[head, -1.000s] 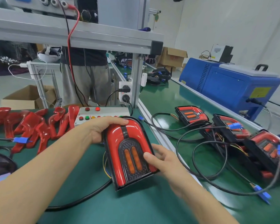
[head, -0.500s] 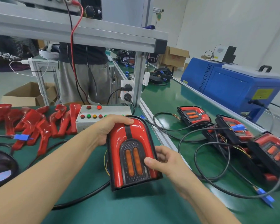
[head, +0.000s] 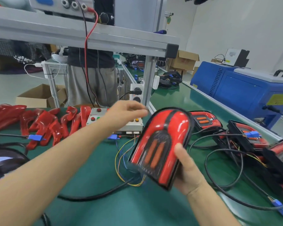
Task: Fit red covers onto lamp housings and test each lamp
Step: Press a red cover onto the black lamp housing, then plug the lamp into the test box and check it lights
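The right hand (head: 189, 170) grips the covered lamp (head: 162, 144) by its edge, tilted up off the bench (head: 88, 176), probably so its face shows during testing. The left hand (head: 126, 113) hovers loose-fingered, holding nothing, over the button box (head: 129, 124). Three more lamps (head: 204, 119) lie to the right; about seven spare covers (head: 44, 124) are heaped on the left.

Across the bench we see a person (head: 90, 79) standing in grey trousers behind the alu frame (head: 82, 36). A red lead (head: 87, 51) hangs from the shelf unit. Cardboard boxes sit on the floor at left (head: 39, 97) and further back (head: 185, 61). A blue cabinet (head: 245, 88) stands at right, w/ a small white device, maybe a printer (head: 235, 57), on top.
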Available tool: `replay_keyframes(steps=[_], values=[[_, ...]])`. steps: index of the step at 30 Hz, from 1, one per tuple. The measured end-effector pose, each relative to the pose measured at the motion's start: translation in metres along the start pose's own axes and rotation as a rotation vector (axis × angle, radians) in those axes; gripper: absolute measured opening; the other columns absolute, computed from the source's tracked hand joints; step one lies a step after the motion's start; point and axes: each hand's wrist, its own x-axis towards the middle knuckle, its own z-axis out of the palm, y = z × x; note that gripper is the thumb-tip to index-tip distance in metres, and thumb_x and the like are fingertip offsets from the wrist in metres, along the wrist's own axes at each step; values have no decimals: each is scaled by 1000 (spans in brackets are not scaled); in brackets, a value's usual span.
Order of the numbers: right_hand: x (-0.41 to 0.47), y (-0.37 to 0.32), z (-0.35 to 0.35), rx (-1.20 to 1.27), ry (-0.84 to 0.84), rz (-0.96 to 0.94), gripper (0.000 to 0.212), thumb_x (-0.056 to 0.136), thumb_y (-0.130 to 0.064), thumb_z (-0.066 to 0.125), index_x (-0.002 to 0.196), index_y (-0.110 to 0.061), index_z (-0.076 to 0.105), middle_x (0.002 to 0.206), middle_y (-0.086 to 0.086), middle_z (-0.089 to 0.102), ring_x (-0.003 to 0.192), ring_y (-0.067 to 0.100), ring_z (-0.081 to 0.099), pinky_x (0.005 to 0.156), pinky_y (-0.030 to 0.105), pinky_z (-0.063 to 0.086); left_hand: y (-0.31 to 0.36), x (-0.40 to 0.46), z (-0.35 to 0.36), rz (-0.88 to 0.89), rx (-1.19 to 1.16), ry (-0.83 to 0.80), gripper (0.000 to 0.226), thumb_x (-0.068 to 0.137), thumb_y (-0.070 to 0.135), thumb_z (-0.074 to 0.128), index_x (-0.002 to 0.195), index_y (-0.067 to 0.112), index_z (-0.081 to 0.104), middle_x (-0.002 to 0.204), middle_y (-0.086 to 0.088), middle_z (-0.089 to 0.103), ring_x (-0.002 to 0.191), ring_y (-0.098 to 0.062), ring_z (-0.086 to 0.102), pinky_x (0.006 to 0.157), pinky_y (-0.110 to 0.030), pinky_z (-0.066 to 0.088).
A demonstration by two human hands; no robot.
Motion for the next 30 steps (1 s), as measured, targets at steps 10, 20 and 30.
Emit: replay_keyframes(steps=[10, 20, 30], values=[[13, -44, 26, 256, 303, -610, 81, 23, -72, 81, 91, -28, 79, 110, -7, 73, 107, 12, 67, 88, 33, 57, -107, -71, -69, -567, 1038, -5, 31, 78, 48, 65, 85, 21, 53, 93, 2, 60, 87, -20, 58, 74, -29, 47], [27, -67, 73, 211, 223, -570, 83, 42, -62, 66, 114, -22, 56, 116, 1, 71, 112, 20, 65, 100, 44, 50, -95, -62, -72, -639, 808, 82, 13, 81, 11, 56, 73, 5, 64, 68, -4, 66, 63, -20, 60, 58, -26, 47], [18, -65, 51, 257, 220, -636, 92, 45, -65, 70, 123, -19, 55, 122, 3, 69, 116, 23, 63, 102, 49, 47, -66, -63, -99, -758, 229, 215, 13, 81, 2, 54, 74, -7, 62, 36, -2, 38, 29, -12, 27, 35, -13, 18]])
